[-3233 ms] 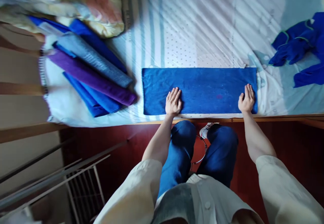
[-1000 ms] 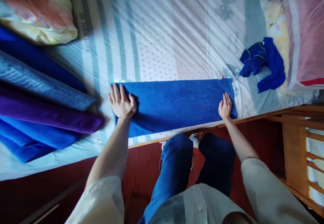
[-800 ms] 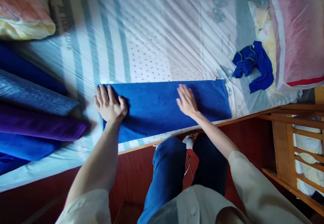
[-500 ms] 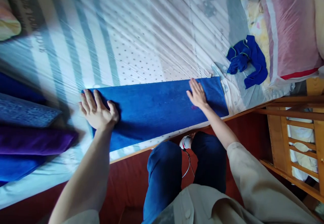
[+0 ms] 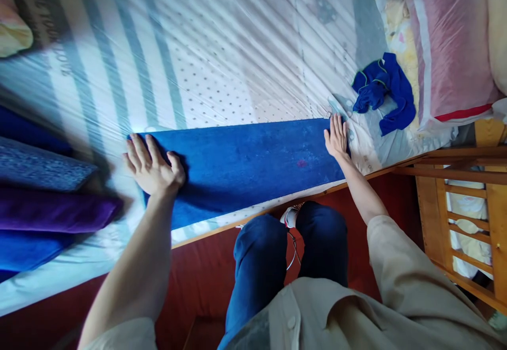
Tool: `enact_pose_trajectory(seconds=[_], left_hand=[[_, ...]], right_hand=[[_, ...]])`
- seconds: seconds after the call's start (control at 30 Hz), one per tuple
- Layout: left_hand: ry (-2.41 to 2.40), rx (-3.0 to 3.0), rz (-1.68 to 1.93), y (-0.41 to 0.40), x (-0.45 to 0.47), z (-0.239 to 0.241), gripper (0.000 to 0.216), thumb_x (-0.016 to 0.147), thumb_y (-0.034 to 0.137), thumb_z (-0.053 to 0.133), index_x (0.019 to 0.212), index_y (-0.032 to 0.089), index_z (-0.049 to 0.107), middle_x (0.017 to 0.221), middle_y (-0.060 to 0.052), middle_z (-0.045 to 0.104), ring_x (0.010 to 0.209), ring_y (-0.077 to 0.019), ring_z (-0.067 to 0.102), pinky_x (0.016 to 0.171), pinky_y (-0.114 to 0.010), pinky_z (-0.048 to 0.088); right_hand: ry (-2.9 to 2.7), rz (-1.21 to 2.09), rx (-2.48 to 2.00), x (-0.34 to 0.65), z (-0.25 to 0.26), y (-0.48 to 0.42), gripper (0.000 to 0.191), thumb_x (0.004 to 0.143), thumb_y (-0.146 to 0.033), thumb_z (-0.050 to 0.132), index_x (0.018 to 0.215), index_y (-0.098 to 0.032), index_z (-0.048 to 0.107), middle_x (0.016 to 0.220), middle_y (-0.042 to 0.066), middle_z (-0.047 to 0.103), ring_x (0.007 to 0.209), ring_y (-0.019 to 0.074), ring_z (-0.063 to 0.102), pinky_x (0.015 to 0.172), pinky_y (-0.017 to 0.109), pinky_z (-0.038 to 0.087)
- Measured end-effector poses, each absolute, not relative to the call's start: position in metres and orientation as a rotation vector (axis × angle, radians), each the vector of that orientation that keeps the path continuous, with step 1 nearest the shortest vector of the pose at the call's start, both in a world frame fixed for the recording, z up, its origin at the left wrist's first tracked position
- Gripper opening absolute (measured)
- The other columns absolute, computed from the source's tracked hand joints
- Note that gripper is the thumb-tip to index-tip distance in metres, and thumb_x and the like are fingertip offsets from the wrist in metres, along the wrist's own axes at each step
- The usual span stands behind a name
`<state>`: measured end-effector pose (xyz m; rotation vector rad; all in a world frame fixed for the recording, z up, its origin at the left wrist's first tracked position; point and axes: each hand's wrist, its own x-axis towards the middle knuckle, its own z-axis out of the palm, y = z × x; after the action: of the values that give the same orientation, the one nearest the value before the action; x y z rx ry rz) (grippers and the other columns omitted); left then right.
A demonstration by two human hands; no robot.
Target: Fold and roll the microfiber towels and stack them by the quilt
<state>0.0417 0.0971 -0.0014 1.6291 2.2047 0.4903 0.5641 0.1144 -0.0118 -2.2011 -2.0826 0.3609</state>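
- The blue cloth [image 5: 245, 160] lies flat on the bed sheet [image 5: 222, 86], near side close along the wooden rail [image 5: 209, 233].
- Left hand [image 5: 156, 173] and right hand [image 5: 336, 136]: palms down at its ends, fingers extended, gripping nothing.
- Uneven pressure could ruck the blue cloth or drag it over the rail.
- Left of it, a row of cloths [image 5: 59, 210] limits room; right, a crumpled cloth [image 5: 370, 94]; beyond its far side, most space.

This looks like a bedroom in a home: a bed [image 5: 253, 28] under a striped and dotted sheet [image 5: 214, 86] fills the upper part of the frame, a pink pillow [image 5: 455, 49] sits upper right, slatted wooden furniture [image 5: 439, 223] lower right, reddish floor [image 5: 202, 281] below.
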Motion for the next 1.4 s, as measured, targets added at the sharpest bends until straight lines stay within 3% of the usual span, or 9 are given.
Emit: enact_pose_trajectory(seconds=[0.17,0.33,0.43,0.7,0.87,1.07,1.17,1.27,1.4], left_hand=[[2.149,1.71,0.418,0.049,0.044,-0.005,0.091,0.095,0.053,0.038,0.165,-0.003,0.046,0.18,-0.025,0.027,0.171,-0.0391,0.019,0.14,-0.059,0.012],[2.132,1.759,0.425,0.002,0.025,-0.013,0.083,0.098,0.05,0.04,0.169,0.007,0.045,0.181,-0.019,0.029,0.17,-0.0397,0.025,0.139,-0.062,0.018],[2.108,1.732,0.409,-0.012,0.022,-0.013,0.079,0.098,0.047,0.043,0.169,0.011,0.045,0.182,-0.016,0.027,0.17,-0.0388,0.024,0.14,-0.063,0.016],[2.172,1.724,0.397,-0.055,0.012,-0.028,0.081,0.099,0.048,0.038,0.163,0.0,0.05,0.175,-0.027,0.039,0.169,-0.0388,0.029,0.139,-0.058,0.02],[2.147,1.724,0.3,-0.046,0.013,-0.024,0.074,0.102,0.043,0.041,0.168,0.008,0.043,0.18,-0.017,0.034,0.169,-0.0377,0.027,0.139,-0.059,0.019],[2.111,1.733,0.099,-0.038,0.036,0.013,0.069,0.103,0.03,0.04,0.167,0.004,0.043,0.181,-0.023,0.029,0.171,-0.0377,0.022,0.14,-0.06,0.015],[1.973,1.826,0.039,-0.059,0.054,0.023,0.068,0.103,0.031,0.041,0.165,0.004,0.047,0.18,-0.024,0.031,0.171,-0.0367,0.022,0.14,-0.058,0.016],[1.91,1.791,0.004,-0.089,0.073,0.025,0.07,0.102,0.031,0.043,0.165,0.001,0.045,0.177,-0.028,0.034,0.169,-0.0394,0.027,0.137,-0.061,0.025],[1.859,1.644,0.089,-0.116,0.095,0.041,0.059,0.099,0.031,0.05,0.15,0.004,0.061,0.165,-0.029,0.052,0.159,-0.0415,0.046,0.127,-0.056,0.043]], right_hand=[[-2.261,0.524,-2.074,0.567,-0.008,0.055,0.073,0.113,-0.042,0.035,0.178,-0.009,0.025,0.183,0.015,0.028,0.173,0.0287,0.02,0.143,0.056,0.015],[-2.2,0.456,-2.205,0.61,-0.01,0.037,0.072,0.113,-0.039,0.03,0.179,-0.009,0.023,0.184,0.014,0.024,0.173,0.0273,0.021,0.143,0.051,0.018],[-2.199,0.372,-2.22,0.611,-0.01,0.028,0.071,0.113,-0.038,0.027,0.178,-0.01,0.025,0.183,0.014,0.026,0.173,0.0282,0.021,0.143,0.055,0.016],[-2.207,0.3,-2.175,0.619,-0.026,-0.023,0.07,0.111,-0.034,0.027,0.175,-0.006,0.032,0.178,0.02,0.038,0.17,0.0281,0.031,0.139,0.053,0.029],[-2.122,0.454,-2.268,0.608,-0.003,-0.008,0.07,0.111,-0.033,0.031,0.173,-0.001,0.034,0.18,0.022,0.03,0.172,0.0271,0.025,0.141,0.051,0.021],[-1.822,0.822,-2.543,0.552,0.07,0.015,0.067,0.112,-0.026,0.039,0.171,0.007,0.034,0.18,0.028,0.019,0.174,0.0326,0.016,0.14,0.055,0.008],[-1.805,0.857,-2.468,0.513,0.096,-0.001,0.059,0.115,-0.028,0.039,0.165,0.001,0.048,0.176,0.028,0.034,0.17,0.0311,0.031,0.138,0.049,0.025],[-1.913,0.987,-2.324,0.472,0.115,-0.033,0.044,0.114,-0.029,0.05,0.15,-0.017,0.071,0.154,0.015,0.069,0.148,0.0224,0.062,0.122,0.029,0.046],[-2.309,0.97,-2.283,0.423,0.14,-0.08,0.036,0.112,-0.03,0.053,0.125,-0.017,0.084,0.128,0.02,0.081,0.127,0.0321,0.076,0.107,0.034,0.055]])
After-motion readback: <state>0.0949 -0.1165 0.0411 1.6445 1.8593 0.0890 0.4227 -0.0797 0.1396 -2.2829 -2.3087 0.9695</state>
